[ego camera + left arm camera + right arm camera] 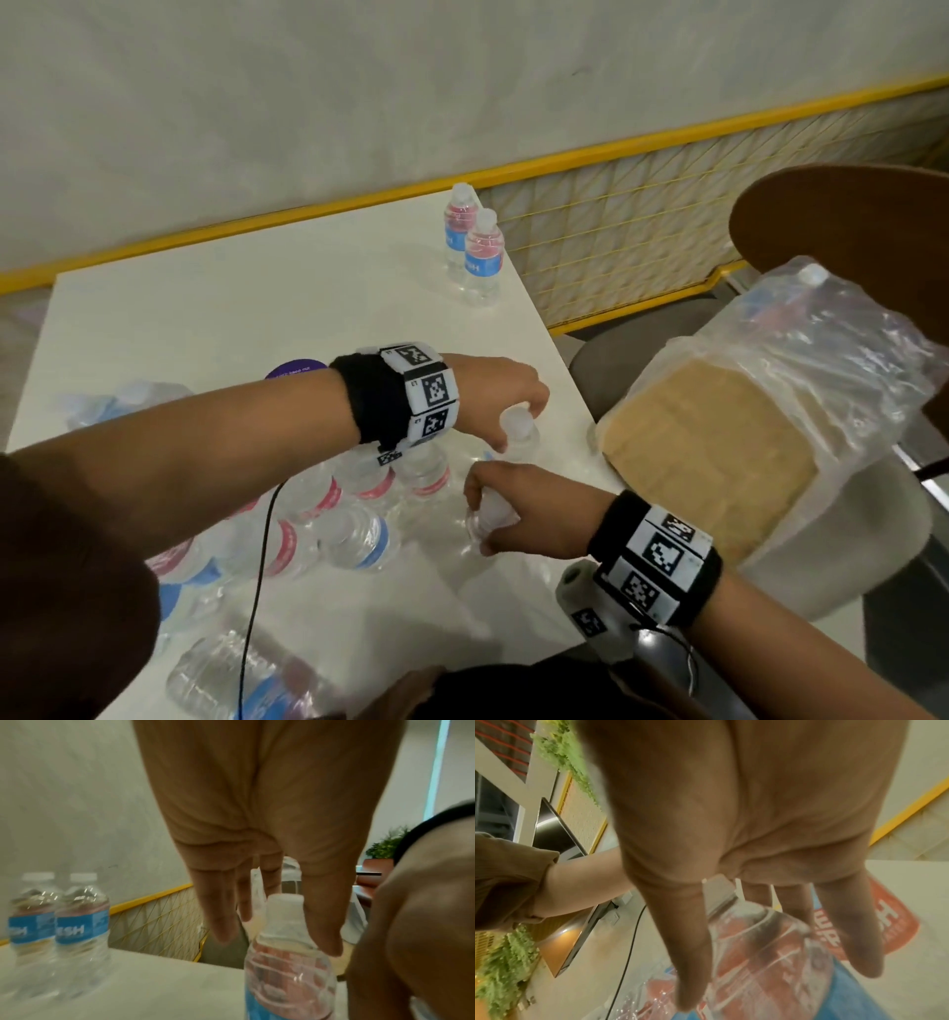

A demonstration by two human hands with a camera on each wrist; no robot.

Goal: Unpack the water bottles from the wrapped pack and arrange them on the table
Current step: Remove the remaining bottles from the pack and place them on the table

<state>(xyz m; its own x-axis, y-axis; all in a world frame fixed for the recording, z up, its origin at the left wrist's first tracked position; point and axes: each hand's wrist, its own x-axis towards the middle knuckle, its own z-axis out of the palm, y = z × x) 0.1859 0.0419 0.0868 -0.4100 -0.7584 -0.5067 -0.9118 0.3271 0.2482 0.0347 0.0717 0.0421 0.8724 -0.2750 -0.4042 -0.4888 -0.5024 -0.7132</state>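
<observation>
On the white table [246, 318], a torn-open pack of clear water bottles [328, 514] with pink and blue labels lies near the front left. My left hand [516, 411] reaches across and holds an upright bottle [525, 446] by its white cap; in the left wrist view the left hand [277, 943] has thumb and fingers either side of that bottle's [287, 973] neck. Just in front, my right hand [480, 519] grips the top of another bottle [494, 510]. In the right wrist view the right hand's [777, 983] fingers wrap that bottle [757, 943]. Two bottles [482, 257] [82, 923] stand at the far right corner.
A second wrapped pack with a cardboard base [719, 452] sits on a chair to the right of the table. A brown chair back [847, 231] and a yellow mesh railing [616, 231] lie beyond. One bottle [241, 673] lies at the front edge. A black cable [262, 565] hangs from my left wrist.
</observation>
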